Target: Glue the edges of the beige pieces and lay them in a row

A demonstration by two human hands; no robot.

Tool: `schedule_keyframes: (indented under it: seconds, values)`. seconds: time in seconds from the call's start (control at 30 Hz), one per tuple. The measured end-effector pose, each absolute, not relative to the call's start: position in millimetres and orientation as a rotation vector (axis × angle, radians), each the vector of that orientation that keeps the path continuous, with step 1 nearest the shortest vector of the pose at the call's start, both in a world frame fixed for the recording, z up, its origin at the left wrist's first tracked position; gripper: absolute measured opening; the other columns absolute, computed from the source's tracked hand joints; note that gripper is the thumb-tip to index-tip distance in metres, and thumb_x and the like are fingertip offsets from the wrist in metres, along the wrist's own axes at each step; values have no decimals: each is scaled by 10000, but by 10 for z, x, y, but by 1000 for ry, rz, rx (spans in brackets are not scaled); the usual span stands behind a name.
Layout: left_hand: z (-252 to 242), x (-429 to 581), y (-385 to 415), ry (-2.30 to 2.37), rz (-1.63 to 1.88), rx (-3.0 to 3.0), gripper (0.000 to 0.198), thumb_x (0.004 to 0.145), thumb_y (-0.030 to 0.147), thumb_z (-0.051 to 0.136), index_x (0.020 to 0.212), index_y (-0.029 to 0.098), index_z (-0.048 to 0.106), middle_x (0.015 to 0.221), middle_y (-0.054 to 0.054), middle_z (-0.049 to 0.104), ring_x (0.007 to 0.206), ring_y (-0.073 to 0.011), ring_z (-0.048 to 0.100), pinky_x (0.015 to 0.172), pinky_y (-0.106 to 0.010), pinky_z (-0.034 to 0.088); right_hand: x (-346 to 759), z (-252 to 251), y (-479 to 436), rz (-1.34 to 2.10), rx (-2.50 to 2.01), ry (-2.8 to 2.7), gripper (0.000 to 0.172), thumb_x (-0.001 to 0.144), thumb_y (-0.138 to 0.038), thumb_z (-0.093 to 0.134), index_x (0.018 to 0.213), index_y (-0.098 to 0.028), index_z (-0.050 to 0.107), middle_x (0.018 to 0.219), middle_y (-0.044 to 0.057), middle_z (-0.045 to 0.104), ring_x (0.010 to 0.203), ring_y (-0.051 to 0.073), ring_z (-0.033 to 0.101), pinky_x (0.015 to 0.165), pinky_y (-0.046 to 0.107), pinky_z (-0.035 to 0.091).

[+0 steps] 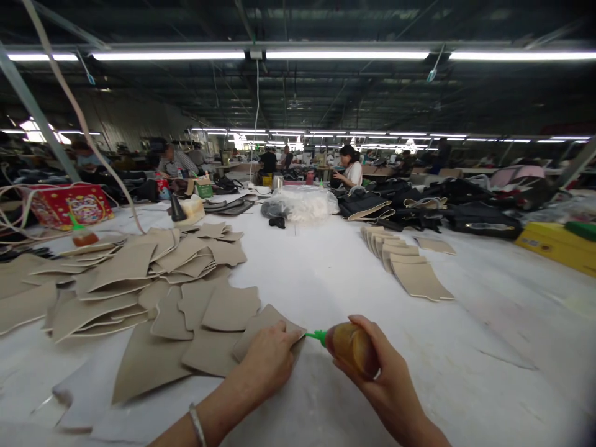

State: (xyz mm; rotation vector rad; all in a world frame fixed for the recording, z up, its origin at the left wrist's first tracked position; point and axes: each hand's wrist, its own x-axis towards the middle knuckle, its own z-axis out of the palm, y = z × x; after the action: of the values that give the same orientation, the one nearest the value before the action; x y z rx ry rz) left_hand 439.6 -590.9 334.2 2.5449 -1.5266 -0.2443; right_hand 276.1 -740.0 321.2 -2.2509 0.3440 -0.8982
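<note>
My left hand (pixel 270 354), a bracelet on its wrist, grips a beige foam-backed fabric piece (pixel 262 321) near its right corner. Its thumb is mostly hidden. My right hand (pixel 391 375) is wrapped round a glue bottle (pixel 349 346) holding amber-brown liquid, tipped on its side. The bottle's green nozzle (pixel 316 336) points left, its tip at the corner of the piece, beside my left fingertips. Several similar beige pieces (pixel 212 351) lie overlapping just left of my left hand.
A heap of beige pieces (pixel 121 267) covers the left side. To the right, an overlapping row (pixel 414 267) of them lies on the white table (pixel 316 267). Black bags (pixel 479 214), a plastic-wrapped bundle (pixel 302 205), a red box (pixel 69 205) and a yellow box (pixel 554 245) stand farther off. Co-workers sit behind.
</note>
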Motion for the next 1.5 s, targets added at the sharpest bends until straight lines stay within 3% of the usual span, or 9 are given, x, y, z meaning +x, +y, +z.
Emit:
schedule_keyframes:
  seconds: [0.53,0.7,0.8,1.5]
  values:
    - [3335,4360,-5866,-1515,-204,2562,436,744,156,398,1095,306,609,921,-50,586,816,-210,591,705,-312,440,2764,3188,-7425,-799,-2121,472,522,760,-419,692,1198,-251,462,1151,47,567,1017,250,570,906,349,458]
    - [3342,4360,-5863,-1516,-221,2572,381,759,161,395,1042,280,621,915,-54,585,814,-210,598,708,-314,440,2773,3191,-7475,-852,-2083,519,529,759,-437,684,1196,-234,466,1189,65,546,1073,275,536,969,398,405]
    - [3339,4356,-5852,-1515,-223,2574,336,763,174,408,1004,266,624,918,-55,581,825,-215,598,709,-315,443,2751,3191,-7458,-772,-2056,491,526,755,-427,692,1192,-243,464,1146,50,567,1008,255,570,910,354,445]
    - [3253,4400,-5700,-1527,-291,2426,297,897,307,395,1130,276,577,1072,-35,560,965,-196,564,840,-311,437,2638,3055,-7301,-565,-1773,396,573,724,-372,736,1202,-268,438,1065,1,581,942,216,575,851,289,433]
